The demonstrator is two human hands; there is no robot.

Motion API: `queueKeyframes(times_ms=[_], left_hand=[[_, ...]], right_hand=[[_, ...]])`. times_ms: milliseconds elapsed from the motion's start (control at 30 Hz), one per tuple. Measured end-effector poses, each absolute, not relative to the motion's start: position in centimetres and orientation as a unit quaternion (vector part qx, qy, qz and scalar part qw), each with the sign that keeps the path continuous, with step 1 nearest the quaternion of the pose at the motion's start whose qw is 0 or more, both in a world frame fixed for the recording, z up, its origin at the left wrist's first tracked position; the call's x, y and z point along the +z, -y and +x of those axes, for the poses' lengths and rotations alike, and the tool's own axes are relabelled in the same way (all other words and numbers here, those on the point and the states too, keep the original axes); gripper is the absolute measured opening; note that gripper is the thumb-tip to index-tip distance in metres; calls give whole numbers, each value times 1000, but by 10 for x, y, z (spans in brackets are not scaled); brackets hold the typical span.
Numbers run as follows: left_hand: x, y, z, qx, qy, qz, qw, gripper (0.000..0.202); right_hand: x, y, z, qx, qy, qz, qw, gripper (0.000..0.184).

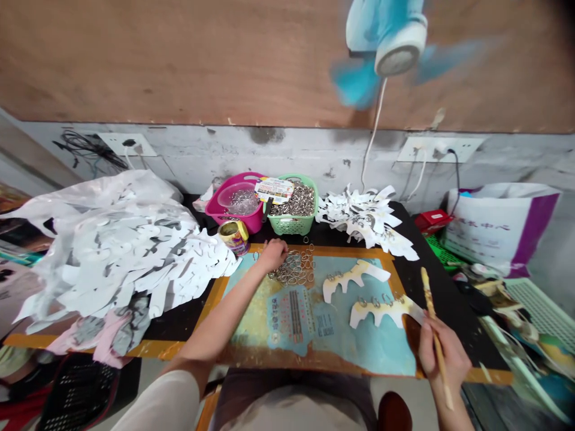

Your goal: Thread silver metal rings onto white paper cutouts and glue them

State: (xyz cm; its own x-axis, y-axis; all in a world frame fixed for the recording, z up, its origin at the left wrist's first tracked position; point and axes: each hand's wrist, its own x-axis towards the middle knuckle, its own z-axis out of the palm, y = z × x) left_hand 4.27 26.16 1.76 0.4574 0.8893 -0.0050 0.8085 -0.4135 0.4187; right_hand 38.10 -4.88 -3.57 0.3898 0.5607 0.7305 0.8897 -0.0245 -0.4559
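Observation:
My left hand (272,254) rests with bunched fingers on a loose pile of metal split rings (294,269); I cannot tell whether it pinches any. The pile lies on a paint-stained blue and yellow board (359,344). Two white paper cutouts with scalloped edges lie to the right, the upper one (353,280) apart from the lower one (381,311). Both carry small rings. My right hand (442,353) grips a wooden-handled brush (435,326) upright, next to the tip of the lower cutout. A small glue can (234,237) stands just beyond my left hand.
A large heap of white cutouts (112,257) fills the left of the black table (431,287). More cutouts (363,218) lie at the back. A pink basket (220,209) and a green basket (294,224) hold rings. A spinning fan (386,48) hangs above.

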Motion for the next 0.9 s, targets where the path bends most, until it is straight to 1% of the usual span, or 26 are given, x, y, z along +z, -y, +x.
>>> queueKeyframes(times_ms=[200,333,433,667,800,900], left_hand=[[26,-251,96,157,-403,860,270,18],[13,-239,154,145,-321,877,326,18],[1,-236,187,132,-275,888,345,19],[-15,-242,210,114,-249,907,320,16],[-16,-237,212,106,-260,913,296,10],[-12,-230,212,112,-282,913,274,14]], right_hand=[[-40,49,384,-180,523,-693,463,15],[-43,49,387,-187,522,-695,459,15],[-43,49,387,-187,521,-695,459,16],[-44,49,387,-185,519,-694,464,16],[-42,50,386,-174,518,-697,463,16],[-42,49,385,-183,517,-697,462,15]])
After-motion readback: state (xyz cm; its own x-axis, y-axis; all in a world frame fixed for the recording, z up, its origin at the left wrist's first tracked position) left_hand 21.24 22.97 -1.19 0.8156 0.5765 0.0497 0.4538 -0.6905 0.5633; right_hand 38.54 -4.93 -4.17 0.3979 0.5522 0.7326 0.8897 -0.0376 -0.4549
